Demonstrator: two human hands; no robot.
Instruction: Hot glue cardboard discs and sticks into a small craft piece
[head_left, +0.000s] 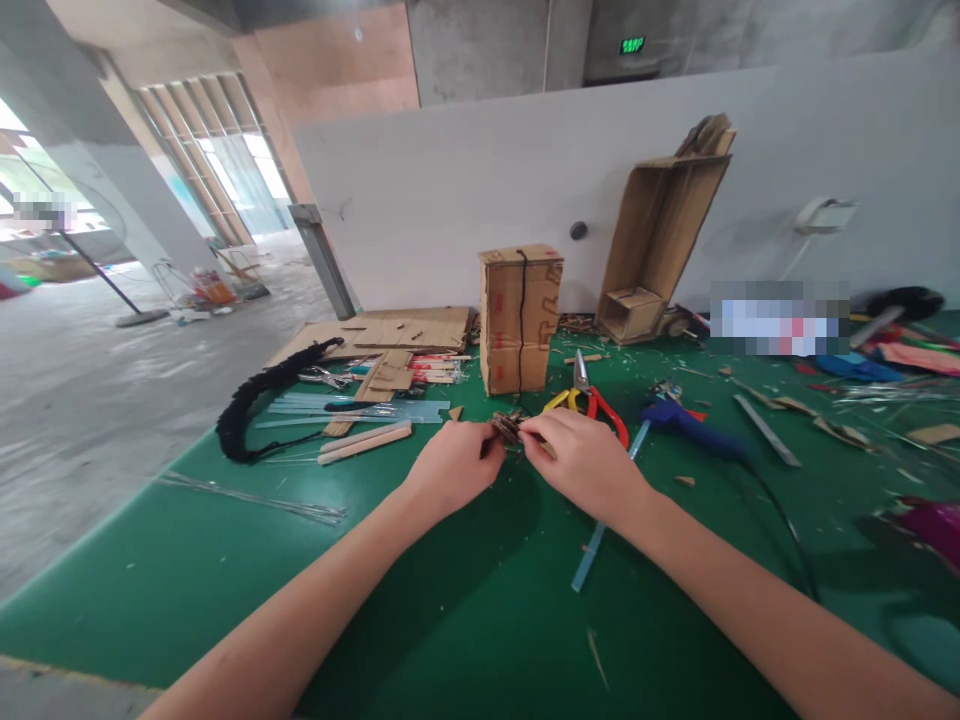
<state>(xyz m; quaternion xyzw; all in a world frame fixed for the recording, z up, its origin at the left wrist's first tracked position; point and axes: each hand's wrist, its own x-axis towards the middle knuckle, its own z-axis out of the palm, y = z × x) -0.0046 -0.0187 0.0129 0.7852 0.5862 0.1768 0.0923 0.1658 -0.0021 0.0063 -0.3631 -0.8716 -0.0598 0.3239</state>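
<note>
A small, brown, layered piece of cardboard [508, 427] sits between my hands, just above the green table. My left hand [456, 462] is closed, its thumb and fingers pinching the left side of the piece. From the other side my right hand [579, 455] grips it with bent fingertips, partly covering it. Right behind my hands a tall cardboard box [508, 325] stands upright, with a black cord running down its front. Scissors [585, 390] with red and yellow handles lie beyond my right hand. A blue glue gun [694, 428] with a translucent stick rests to the right.
Wooden sticks [365, 442], translucent glue sticks [405, 411], thin wires [262, 500] and a black fuzzy strip [262, 400] lie left. An open cardboard form [660, 230] leans against the white partition [450, 200]. Cardboard scraps and a metal strip [766, 430] litter the right side.
</note>
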